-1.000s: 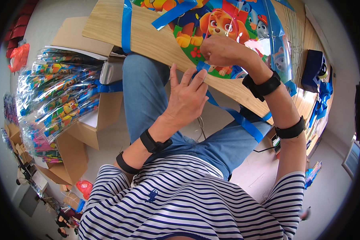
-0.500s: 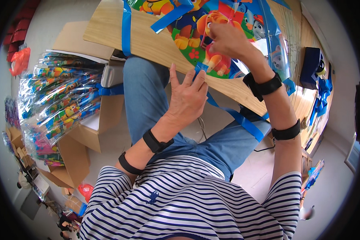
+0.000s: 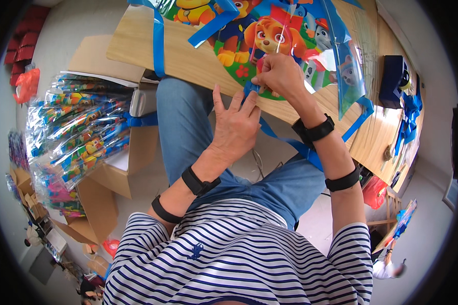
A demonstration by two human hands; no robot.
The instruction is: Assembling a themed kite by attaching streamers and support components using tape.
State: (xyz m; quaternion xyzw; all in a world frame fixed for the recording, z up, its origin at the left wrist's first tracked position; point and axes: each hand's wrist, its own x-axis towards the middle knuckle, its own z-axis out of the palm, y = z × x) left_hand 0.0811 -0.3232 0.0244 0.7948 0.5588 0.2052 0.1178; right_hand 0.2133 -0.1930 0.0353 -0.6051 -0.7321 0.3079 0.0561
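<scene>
A glossy printed plastic bag with bright cartoon dogs (image 3: 275, 35) lies on the wooden table (image 3: 193, 58). Just past the table's near edge, my left hand (image 3: 234, 124) has its outer fingers spread, while its inner fingers close on a blue ribbon (image 3: 250, 88). Its thumb is mostly hidden. My right hand (image 3: 284, 76) is closed in a pinch over the printed sheet, its fingertips at the same ribbon, right by the left fingertips. From there the ribbon trails under my left hand toward my right thigh. Black bands circle both forearms.
At the left, an open cardboard box (image 3: 96, 203) is piled with shiny wrapped packs (image 3: 81, 132). More blue ribbon (image 3: 159, 46) hangs over the table edge. A dark blue box (image 3: 393, 81) stands on the table's right side. My legs are under the table.
My right hand has come down and toward me from the dog picture to the ribbon beside my left hand. The left hand has hardly moved. The bag's right edge has shifted slightly.
</scene>
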